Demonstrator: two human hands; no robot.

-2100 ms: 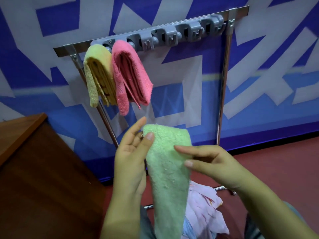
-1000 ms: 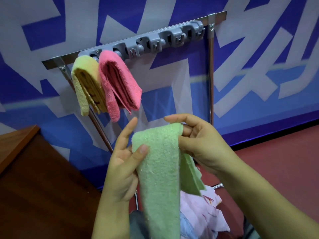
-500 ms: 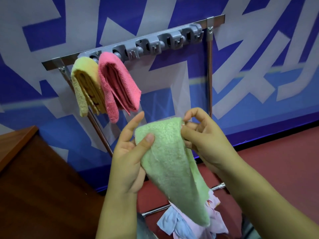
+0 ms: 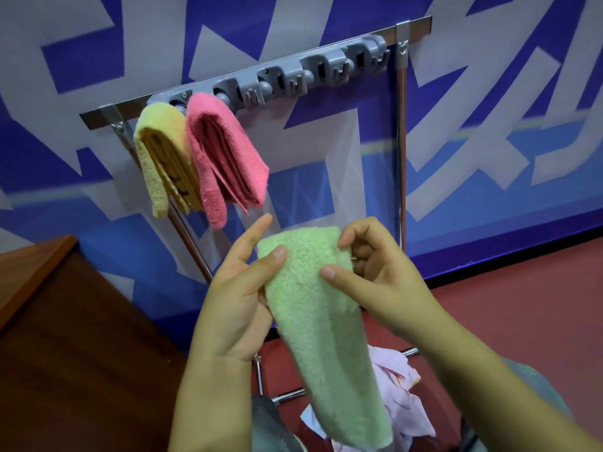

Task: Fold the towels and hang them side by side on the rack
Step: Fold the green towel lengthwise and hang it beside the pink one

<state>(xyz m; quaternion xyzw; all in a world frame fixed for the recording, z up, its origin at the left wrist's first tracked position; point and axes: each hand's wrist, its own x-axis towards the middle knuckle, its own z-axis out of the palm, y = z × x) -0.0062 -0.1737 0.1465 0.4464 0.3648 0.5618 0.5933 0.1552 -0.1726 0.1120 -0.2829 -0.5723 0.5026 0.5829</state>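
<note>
A green towel (image 4: 323, 324), folded into a long narrow strip, hangs down between my hands below the rack. My left hand (image 4: 233, 305) pinches its upper left edge with thumb on the front. My right hand (image 4: 375, 272) grips the upper right corner, thumb pressed on the front face. On the metal rack (image 4: 414, 26) a folded yellow towel (image 4: 163, 158) and a folded pink towel (image 4: 222, 151) hang side by side at the left end of the grey hook bar (image 4: 293, 81). The hooks to the right of the pink towel are bare.
A brown wooden table (image 4: 65, 337) stands at lower left, close to the rack's left leg. Pale pink and light blue cloths (image 4: 404, 402) lie heaped on the red floor by the rack's lower rail. A blue and white patterned wall is right behind the rack.
The towel's right half has been folded over, so it is now a narrower strip. My right hand has shifted from the top edge to gripping the upper right corner with thumb on the front.
</note>
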